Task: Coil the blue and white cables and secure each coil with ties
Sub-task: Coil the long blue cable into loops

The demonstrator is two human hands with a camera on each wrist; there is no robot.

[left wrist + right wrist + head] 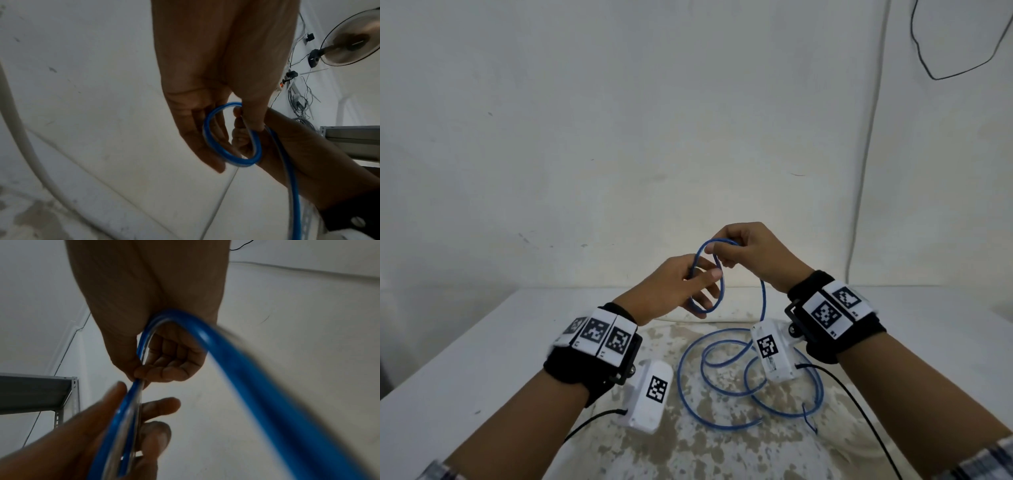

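The blue cable [751,378] lies in loose loops on the stained white table [482,359]; one strand rises to my hands. My left hand [698,284] holds a small coil [722,291] of it above the table's far edge, thumb pressed across the loops and fingers behind. The left wrist view shows this coil [206,126] against the fingers. My right hand [722,253] pinches the cable at the top of the coil, fingers curled [164,365]. A white curved line [20,138] may be the white cable; I cannot tell. A thin dark blue strand [810,419] lies by the loops.
A white wall stands close behind the table. White camera boxes [650,394] hang under both wrists with black leads [859,404] trailing toward me. A metal shelf [37,392] and a fan [349,39] show in the wrist views.
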